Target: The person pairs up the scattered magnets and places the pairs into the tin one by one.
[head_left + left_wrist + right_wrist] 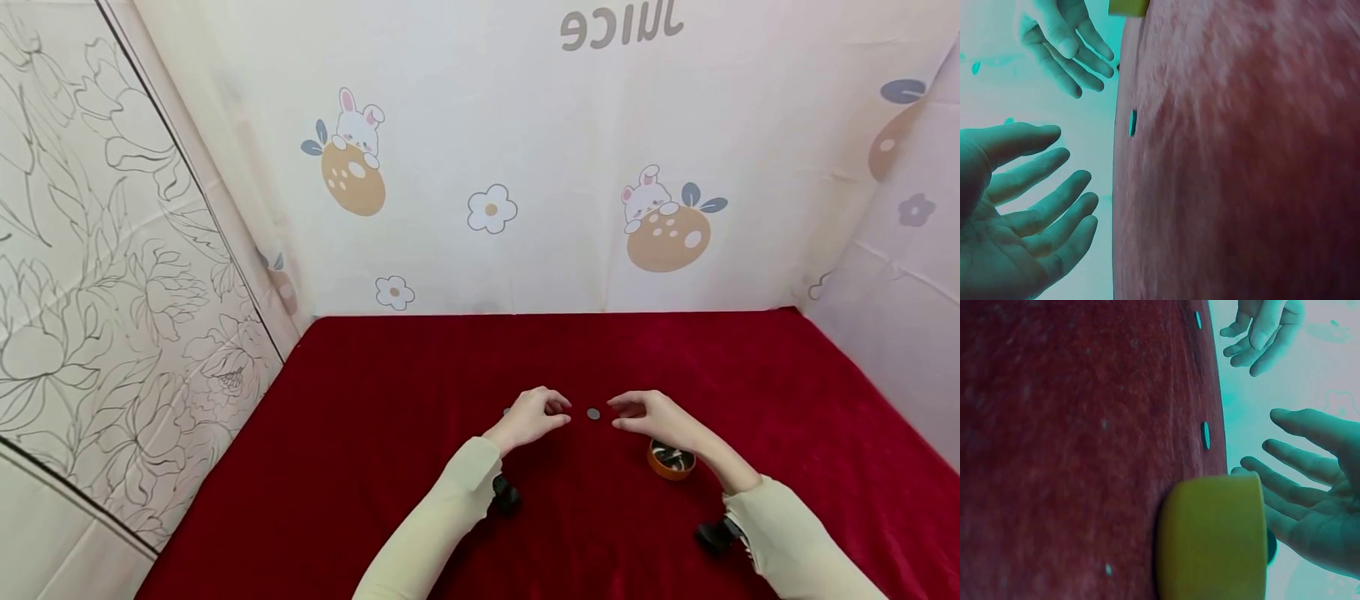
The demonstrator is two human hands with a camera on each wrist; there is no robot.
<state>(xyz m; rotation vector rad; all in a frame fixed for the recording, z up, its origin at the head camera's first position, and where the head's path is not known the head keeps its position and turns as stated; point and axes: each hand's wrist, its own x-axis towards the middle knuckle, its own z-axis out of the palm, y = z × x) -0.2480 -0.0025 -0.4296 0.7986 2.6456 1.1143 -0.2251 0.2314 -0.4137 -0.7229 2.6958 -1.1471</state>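
Note:
A small grey disc (pixel 593 413) lies flat on the red cloth between the two hands. My left hand (pixel 531 417) hovers just left of it, fingers loosely bent and nothing in them; the left wrist view shows the palm and spread fingers (pixel 1060 206). To the disc's right, my right hand (pixel 656 419) is held above the cloth with its fingers relaxed, also without anything in its grasp. Partly hidden behind the left hand is a second disc (pixel 506 411), which the right wrist view shows too. Below the right hand stands a round orange container (pixel 670 475) with dark and white pieces inside.
Red velvety cloth (pixel 375 433) covers the table. Behind it hangs a pale curtain (pixel 562 125) printed with rabbits and flowers, and a panel with line-drawn flowers (pixel 127 275) rises along the left. Black wrist cameras sit under both sleeves (pixel 438 525).

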